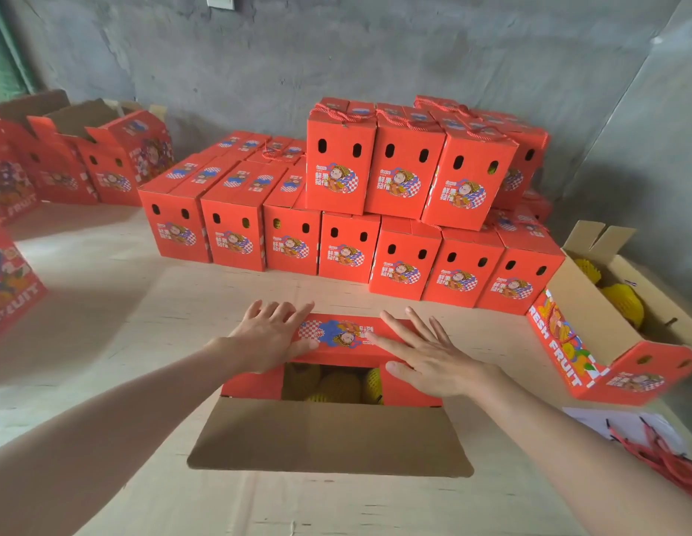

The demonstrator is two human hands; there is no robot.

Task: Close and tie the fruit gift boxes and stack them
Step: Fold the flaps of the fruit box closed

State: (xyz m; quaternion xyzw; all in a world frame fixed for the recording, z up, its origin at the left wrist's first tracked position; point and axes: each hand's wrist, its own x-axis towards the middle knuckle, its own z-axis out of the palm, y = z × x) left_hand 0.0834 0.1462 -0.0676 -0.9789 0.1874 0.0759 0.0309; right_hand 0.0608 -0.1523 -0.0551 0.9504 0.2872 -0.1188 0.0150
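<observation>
Glossy red corrugated gift box [251,385], centre foreground: the printed far flap [336,357] is pressed down at its left end by the left hand [271,338], fingers straight and spread, and at its right end by the right hand [429,359], likewise splayed, above rounded yellow foam-netted fruit [338,386].

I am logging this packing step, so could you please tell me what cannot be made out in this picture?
- Head view: fruit in the box; the flap, left hand and right hand cover most, so no count.
- Head view: cords; cut off by the right edge, number unclear.
- Head view: left boxes; blurred, cut by the left edge.
- Head view: stack; back rows hidden by front boxes.
</observation>
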